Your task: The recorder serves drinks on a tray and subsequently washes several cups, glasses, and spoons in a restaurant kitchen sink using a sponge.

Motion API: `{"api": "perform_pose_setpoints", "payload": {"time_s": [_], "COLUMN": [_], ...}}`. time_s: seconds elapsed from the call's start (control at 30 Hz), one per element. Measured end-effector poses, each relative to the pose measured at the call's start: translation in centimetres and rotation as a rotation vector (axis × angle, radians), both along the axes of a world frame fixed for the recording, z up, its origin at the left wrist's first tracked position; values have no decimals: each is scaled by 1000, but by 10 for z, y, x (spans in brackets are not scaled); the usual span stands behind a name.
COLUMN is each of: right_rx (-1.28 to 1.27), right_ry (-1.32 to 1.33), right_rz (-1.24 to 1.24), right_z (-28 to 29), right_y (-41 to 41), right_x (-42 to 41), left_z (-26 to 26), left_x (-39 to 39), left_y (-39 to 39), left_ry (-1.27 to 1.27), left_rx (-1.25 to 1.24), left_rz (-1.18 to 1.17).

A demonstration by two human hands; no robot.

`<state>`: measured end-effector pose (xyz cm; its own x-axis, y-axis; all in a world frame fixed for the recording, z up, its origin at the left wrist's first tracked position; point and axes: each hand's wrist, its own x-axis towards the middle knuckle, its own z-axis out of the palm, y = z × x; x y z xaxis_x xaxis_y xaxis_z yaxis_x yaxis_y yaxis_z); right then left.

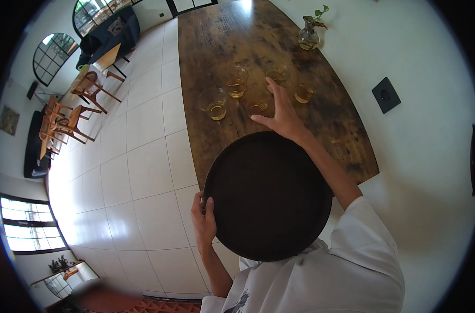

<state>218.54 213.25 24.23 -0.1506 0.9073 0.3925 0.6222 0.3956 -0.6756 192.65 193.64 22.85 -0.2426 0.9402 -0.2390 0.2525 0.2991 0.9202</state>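
Note:
My left hand (204, 223) grips the left rim of a round black serving tray (266, 195), thumb on top. The tray is held before my body and overlaps the near end of a wooden table (214, 152). Over the table, my right hand (282, 113) reaches out with thumb and fingers spread beside the nearest clear glass cup (257, 105). Whether the fingers touch this cup cannot be told. More cups with amber liquid stand around it: a left one (216, 109), a farther one (236, 84), one behind my fingertips (278, 73) and one on the right (304, 94).
A glass vase (309, 37) with a plant stands at the table's right edge, by the white wall (425, 156) with its black socket (386, 95). Pale floor tiles (151, 168) run along the left. Farther off are wooden chairs (89, 86) and a dark sofa (120, 37).

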Motion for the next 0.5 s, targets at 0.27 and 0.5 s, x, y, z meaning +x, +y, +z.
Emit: {"api": "perform_pose_setpoints", "payload": {"time_s": [0.27, 0.5], "right_rx": [-371, -478], "right_ry": [46, 119], "right_rz": [-19, -258], "right_z": [9, 0], "right_y": [-105, -136], "right_x": [59, 94], "left_z": [1, -8], "left_x": [2, 34], "left_y": [23, 52], "left_ry": [-174, -180], "left_rx": [103, 104], "left_rz": [-84, -292]}}
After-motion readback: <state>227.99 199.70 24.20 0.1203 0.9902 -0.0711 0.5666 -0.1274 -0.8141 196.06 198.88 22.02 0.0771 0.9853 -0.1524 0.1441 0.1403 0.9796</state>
